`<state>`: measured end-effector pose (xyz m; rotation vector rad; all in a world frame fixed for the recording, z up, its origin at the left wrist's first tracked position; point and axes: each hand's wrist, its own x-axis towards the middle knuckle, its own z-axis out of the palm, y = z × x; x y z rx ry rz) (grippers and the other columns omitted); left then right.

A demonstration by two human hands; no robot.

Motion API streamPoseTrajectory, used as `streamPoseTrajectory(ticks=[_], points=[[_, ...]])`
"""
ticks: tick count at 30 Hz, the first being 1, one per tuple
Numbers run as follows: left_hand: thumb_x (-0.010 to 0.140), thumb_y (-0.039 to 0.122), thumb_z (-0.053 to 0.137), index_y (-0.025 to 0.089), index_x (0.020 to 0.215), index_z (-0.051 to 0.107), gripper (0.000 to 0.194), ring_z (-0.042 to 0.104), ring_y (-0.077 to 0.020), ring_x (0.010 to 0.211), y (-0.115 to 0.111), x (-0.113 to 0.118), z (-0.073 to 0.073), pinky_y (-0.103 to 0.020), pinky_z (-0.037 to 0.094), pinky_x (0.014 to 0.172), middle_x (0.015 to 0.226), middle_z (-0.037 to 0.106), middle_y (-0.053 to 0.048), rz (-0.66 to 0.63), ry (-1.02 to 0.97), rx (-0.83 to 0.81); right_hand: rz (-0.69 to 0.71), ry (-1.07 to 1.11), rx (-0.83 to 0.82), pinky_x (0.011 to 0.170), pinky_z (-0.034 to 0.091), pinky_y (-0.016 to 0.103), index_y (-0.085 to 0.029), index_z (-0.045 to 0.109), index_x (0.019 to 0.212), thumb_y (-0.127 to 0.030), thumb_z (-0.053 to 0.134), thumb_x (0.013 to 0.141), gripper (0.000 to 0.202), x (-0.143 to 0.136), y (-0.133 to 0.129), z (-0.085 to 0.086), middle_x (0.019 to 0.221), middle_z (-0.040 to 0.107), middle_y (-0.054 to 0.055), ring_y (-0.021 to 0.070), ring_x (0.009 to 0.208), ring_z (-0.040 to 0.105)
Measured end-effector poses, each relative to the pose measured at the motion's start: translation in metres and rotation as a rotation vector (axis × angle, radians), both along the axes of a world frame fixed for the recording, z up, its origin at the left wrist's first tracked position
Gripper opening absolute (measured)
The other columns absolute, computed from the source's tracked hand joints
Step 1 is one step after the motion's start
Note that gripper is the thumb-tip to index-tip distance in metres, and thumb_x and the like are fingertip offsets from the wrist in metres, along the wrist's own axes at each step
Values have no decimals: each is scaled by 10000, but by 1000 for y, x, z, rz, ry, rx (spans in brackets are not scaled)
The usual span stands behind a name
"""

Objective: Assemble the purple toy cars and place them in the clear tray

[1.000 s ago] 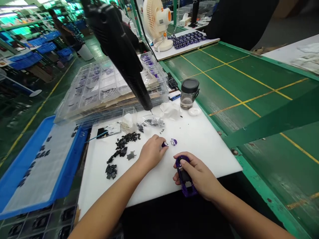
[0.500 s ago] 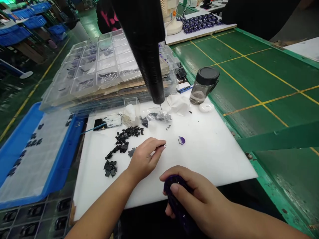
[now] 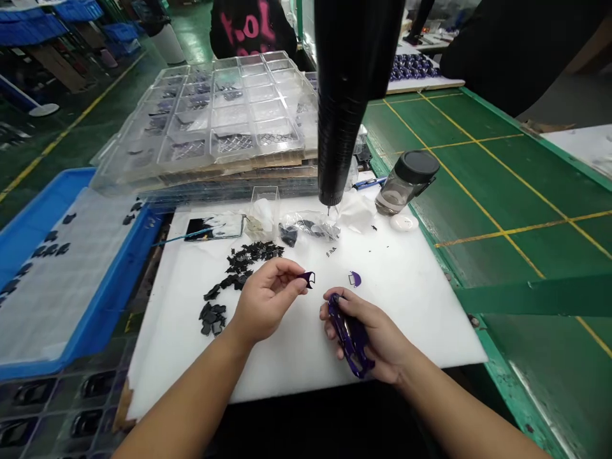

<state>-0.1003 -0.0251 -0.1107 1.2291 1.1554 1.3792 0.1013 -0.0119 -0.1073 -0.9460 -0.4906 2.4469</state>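
Note:
My left hand (image 3: pixel 268 298) pinches a small dark purple part (image 3: pixel 308 278) with a thin open frame at one end, between thumb and fingertips above the white board (image 3: pixel 296 357). My right hand (image 3: pixel 370 325) is wrapped round a glossy purple car body shell (image 3: pixel 351 335), held tilted near the board's front edge. Between and beyond the hands lies a similar purple part (image 3: pixel 354 278) with a thin frame. To the left of my left hand are loose black pieces (image 3: pixel 213 317) and a heap of small black parts (image 3: pixel 253 255).
A black powered screwdriver (image 3: pixel 335 146) hangs over the board. Behind are a lidded jar (image 3: pixel 406 182), a clear bag of parts (image 3: pixel 308 226) and stacked compartment trays (image 3: pixel 210 153). A blue tray (image 3: pixel 108 319) stands left. A person in dark clothing (image 3: pixel 253 29) is at the back.
My left hand has turned and drawn slightly left, showing more of the part it pinches. My right hand has raised and turned the car body shell. The whole view has shifted.

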Motion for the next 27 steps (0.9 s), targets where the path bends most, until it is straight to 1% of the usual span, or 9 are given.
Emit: streamPoseTrajectory(ticks=[4,7,10,14,17,20,22,24,27], points=[[864,299,741,154,946,662,184,663,-181,704,2,-1,3,-270,599,669,826,632,-49,1,-84,-66,-21,47,38,391,439,140,-223,476,1113,-312,816,717,529,0,-1,-1,977,547,14,80,633,529],[851,332,757,142,946,668,230,662,-185,693,3,-2,4,-281,600,666,818,636,-56,12,-99,-72,-17,50,33,345,376,129,-254,424,1062,-271,833,678,561,-2,-1,-2,950,517,-16,65,570,486],[861,302,748,148,956,672,196,662,-173,705,3,-3,3,-260,593,675,835,641,-51,7,-124,-49,-35,47,17,353,363,138,-257,427,1032,-272,788,714,481,-3,0,-2,931,500,-21,72,567,475],[873,247,730,156,962,682,137,664,-160,714,2,-3,3,-228,575,675,831,650,-45,-11,-145,-30,-86,-25,45,377,351,139,-221,533,1053,-263,765,738,394,-3,0,1,915,481,-11,77,610,482],[873,253,727,148,960,687,141,658,-170,724,1,-3,5,-243,576,679,821,653,-54,-24,-142,-27,-96,-70,66,436,416,180,-182,611,1132,-291,722,783,383,-2,-1,4,898,505,2,84,614,503],[866,267,734,152,974,680,167,643,-170,727,0,-5,9,-249,576,673,826,649,-54,-44,-157,-8,-57,-45,27,519,476,221,-157,631,1185,-344,635,853,381,0,1,5,909,587,37,108,625,553],[851,278,749,149,959,672,185,637,-172,710,0,-7,11,-254,575,654,817,646,-55,-79,-166,-28,7,-22,3,509,480,229,-171,616,1225,-385,587,881,407,1,3,4,1025,646,83,131,645,593],[844,289,753,144,930,667,189,643,-182,694,-1,-8,12,-268,581,642,806,653,-63,-146,-176,-87,87,-9,-13,485,487,226,-181,591,1265,-407,547,902,430,2,6,4,1197,636,133,162,714,639],[851,287,733,143,924,668,174,664,-199,693,-4,-7,12,-284,591,646,803,670,-73,-257,-165,-202,158,1,-55,584,557,251,-131,616,1229,-426,466,950,433,2,7,1,1299,594,168,204,893,680]])
